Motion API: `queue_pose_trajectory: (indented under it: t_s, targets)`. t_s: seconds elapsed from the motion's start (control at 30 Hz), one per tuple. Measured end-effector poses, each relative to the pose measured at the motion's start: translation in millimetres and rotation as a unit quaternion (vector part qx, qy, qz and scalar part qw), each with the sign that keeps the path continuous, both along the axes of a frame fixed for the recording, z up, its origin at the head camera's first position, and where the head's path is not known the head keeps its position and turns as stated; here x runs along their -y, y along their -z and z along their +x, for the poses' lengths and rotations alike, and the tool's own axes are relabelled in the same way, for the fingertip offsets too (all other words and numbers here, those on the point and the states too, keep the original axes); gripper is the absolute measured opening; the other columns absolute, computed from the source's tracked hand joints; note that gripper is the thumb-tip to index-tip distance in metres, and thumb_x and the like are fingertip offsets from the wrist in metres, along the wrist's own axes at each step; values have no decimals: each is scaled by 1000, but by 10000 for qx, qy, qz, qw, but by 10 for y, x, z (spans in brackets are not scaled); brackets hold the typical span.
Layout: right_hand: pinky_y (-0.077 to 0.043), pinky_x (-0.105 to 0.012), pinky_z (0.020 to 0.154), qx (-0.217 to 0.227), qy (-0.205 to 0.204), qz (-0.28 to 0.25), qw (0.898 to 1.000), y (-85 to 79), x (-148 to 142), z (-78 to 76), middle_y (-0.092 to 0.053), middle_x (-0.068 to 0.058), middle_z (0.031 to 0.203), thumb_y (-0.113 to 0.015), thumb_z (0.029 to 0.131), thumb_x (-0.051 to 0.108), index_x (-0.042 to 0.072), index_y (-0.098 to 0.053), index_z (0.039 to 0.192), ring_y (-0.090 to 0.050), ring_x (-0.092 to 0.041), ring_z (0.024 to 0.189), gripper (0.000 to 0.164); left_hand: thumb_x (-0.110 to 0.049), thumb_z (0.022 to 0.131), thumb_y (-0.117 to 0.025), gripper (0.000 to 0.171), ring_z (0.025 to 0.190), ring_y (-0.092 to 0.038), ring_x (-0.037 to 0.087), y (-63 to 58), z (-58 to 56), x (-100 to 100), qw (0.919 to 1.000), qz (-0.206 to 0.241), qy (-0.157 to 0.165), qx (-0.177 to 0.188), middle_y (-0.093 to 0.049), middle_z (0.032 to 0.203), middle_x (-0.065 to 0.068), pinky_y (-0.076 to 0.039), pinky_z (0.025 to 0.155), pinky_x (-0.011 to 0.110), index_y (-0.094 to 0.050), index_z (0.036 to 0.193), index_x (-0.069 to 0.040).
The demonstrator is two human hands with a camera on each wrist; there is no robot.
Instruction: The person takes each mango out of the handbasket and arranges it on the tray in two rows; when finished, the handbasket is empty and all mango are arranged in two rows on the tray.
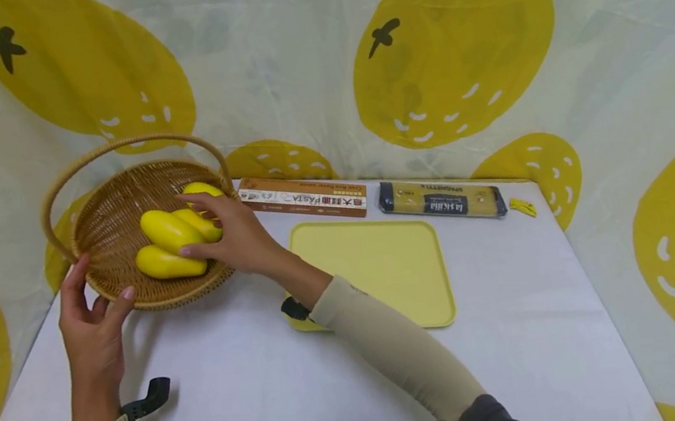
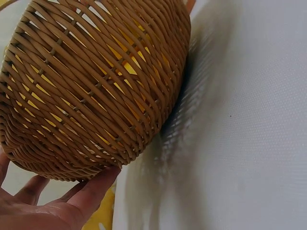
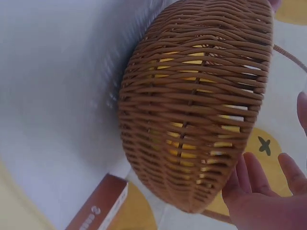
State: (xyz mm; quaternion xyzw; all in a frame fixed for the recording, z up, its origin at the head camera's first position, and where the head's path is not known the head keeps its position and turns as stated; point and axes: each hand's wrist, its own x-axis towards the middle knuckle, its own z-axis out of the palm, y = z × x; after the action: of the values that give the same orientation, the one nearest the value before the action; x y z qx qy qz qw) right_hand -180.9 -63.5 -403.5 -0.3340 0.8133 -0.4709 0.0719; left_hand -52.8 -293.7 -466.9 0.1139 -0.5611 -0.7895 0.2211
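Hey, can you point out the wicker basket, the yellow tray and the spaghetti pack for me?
Wicker basket (image 1: 108, 225): head view, on the bare inner wall, left of the yellow fruit.
Yellow tray (image 1: 375, 263): head view, on its bare floor.
Spaghetti pack (image 1: 445, 204): head view, on its dark label.

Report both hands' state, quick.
Left hand: holding the wicker basket at its rim.
Right hand: open, fingers spread at the yellow fruit.
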Motion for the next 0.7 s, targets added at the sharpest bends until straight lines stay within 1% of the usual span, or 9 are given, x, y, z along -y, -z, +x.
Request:
queue_pose_trajectory:
  t_s: [0.03, 0.1, 0.17, 0.3, 0.47, 0.6, 0.7]
  targets:
    - [-50, -24, 115, 59, -5, 29, 10000, 1, 31, -16, -55, 2, 157, -85, 92, 37, 32, -46, 160, -60, -23, 140, 78, 22, 89, -68, 83, 151, -40, 33, -1, -2, -4, 10000, -58, -36, 27, -29, 174, -1, -58, 95, 20, -47, 160, -16]
    - [-51, -27, 115, 125, 11, 125, 9998, 2, 89, -50, -55, 3, 157, -85, 92, 36, 33, -46, 159, -59, -21, 141, 77, 21, 89, -69, 83, 154, -37, 33, 5, -3, -14, 9998, -165, -98, 89, -30, 174, -3, -57, 98, 18, -48, 159, -17]
    - [-51, -29, 116, 134, 52, 228, 9996, 8, 140, -84, -55, 3, 157, -85, 92, 36, 32, -47, 158, -59, -19, 141, 76, 20, 89, -71, 83, 154, -36, 32, 10, -2, -24, 9994, -259, -147, 147, -32, 173, -4, -56, 99, 17, -49, 159, -18]
    - [-51, -24, 115, 94, 89, 408, 9991, 35, 238, -142, -57, 2, 156, -85, 92, 33, 29, -50, 157, -59, -16, 140, 74, 21, 88, -72, 83, 151, -39, 33, 17, 4, -45, 9991, -328, -223, 179, -34, 172, -3, -56, 99, 16, -50, 158, -18]
    - [-49, -16, 110, 151, 96, 652, 9977, 83, 345, -190, -57, 6, 157, -85, 91, 31, 27, -53, 156, -59, -14, 138, 72, 22, 87, -71, 84, 148, -42, 33, 27, 15, -55, 9991, -344, -256, 52, -35, 171, 1, -56, 100, 16, -49, 158, -16]
    - [-50, -15, 106, 152, 149, 896, 9957, 114, 425, -216, -58, 11, 155, -86, 91, 30, 29, -54, 155, -62, -13, 133, 71, 21, 87, -72, 83, 148, -41, 33, 43, 25, -57, 9986, -434, -292, 25, -35, 171, 2, -56, 100, 14, -49, 158, -15]
    - [-52, -17, 104, 71, 248, 1125, 9933, 128, 480, -231, -60, 13, 153, -85, 91, 31, 32, -55, 154, -63, -12, 130, 70, 20, 87, -73, 83, 148, -41, 32, 57, 28, -63, 9983, -490, -305, 74, -35, 171, 2, -56, 101, 13, -49, 158, -15]
